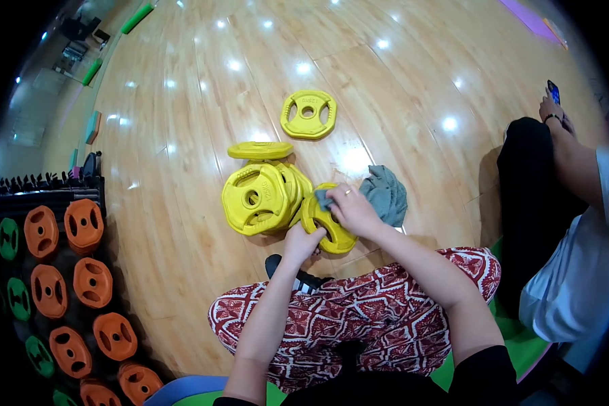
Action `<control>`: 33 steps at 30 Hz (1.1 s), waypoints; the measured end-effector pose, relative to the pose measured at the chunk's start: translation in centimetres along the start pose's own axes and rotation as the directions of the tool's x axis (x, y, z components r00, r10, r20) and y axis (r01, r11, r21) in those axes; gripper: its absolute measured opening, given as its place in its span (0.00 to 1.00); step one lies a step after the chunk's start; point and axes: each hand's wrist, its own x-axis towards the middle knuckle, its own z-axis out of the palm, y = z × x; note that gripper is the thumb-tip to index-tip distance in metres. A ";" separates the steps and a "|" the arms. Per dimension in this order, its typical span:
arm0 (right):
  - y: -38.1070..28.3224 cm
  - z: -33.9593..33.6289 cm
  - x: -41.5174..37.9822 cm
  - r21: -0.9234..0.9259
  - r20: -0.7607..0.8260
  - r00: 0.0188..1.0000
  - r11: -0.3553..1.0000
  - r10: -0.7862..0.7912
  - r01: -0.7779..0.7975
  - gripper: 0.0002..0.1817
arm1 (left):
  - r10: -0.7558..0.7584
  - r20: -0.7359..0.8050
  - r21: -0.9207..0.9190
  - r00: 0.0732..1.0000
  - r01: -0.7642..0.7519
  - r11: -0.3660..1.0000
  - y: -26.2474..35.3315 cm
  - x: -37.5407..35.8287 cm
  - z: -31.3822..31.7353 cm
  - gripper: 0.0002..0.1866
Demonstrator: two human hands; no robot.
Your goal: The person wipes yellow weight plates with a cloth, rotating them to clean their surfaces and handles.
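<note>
In front of my crossed legs a yellow weight plate [340, 238] is tilted up between my hands. My left hand [302, 243] grips its lower left edge, fingers closed. My right hand [350, 208] presses a small grey-blue cloth [323, 199] against the plate's upper part, fingers bent around the cloth. Just right of my right hand a larger grey-green cloth [386, 195] lies crumpled on the floor. A stack of yellow plates [256, 196] leans to the left, with another yellow plate [260, 150] tilted behind it. One more yellow plate [308, 114] lies flat farther away.
Orange weight plates [49, 291] and green ones [19, 298] stand on a rack at the left. A seated person [541, 183] at the right holds a phone [553, 92]. My shoe [304, 279] is near the held plate. A green mat [521, 342] lies beneath me.
</note>
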 end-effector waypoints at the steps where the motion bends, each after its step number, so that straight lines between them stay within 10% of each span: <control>1: 0.5 0.0 0.0 -0.021 0.036 0.979 0.979 0.203 -0.202 0.13 | 0.009 0.003 -0.012 1.000 -0.009 1.000 0.0 0.0 0.0 0.13; 6: 2.4 -0.7 0.7 0.156 -0.072 0.717 0.718 0.693 -0.678 0.11 | -0.025 -0.002 -0.020 1.000 0.025 0.999 0.2 0.1 -0.1 0.12; 13: -3.5 0.7 1.0 -0.115 -0.202 0.969 0.986 -0.141 0.119 0.10 | 0.162 -0.046 0.208 0.986 -0.149 0.967 -0.9 0.7 0.5 0.14; 16: -2.1 0.6 0.7 -0.190 -0.073 0.991 0.977 -0.109 0.094 0.10 | 0.225 0.009 0.242 0.974 -0.220 0.945 -1.0 0.9 0.2 0.12; 18: -1.6 0.3 0.7 -0.189 -0.102 0.994 0.982 -0.046 0.026 0.10 | 0.246 0.021 0.221 0.969 -0.245 0.944 -0.6 0.7 0.3 0.12; 20: -0.5 -0.7 1.2 -0.187 0.061 0.863 0.855 0.501 -0.484 0.09 | 0.147 0.010 0.124 0.989 -0.147 0.981 0.3 0.5 0.3 0.15; 27: 1.9 -2.0 0.9 -0.056 -0.022 0.725 0.723 0.688 -0.688 0.14 | 0.164 0.001 0.069 0.987 -0.163 0.984 -2.6 1.8 -0.2 0.15; 33: -2.9 -0.6 1.1 -0.046 0.086 0.996 0.999 -0.012 0.016 0.13 | 0.102 0.046 0.202 0.994 -0.109 0.973 1.1 -0.2 0.3 0.13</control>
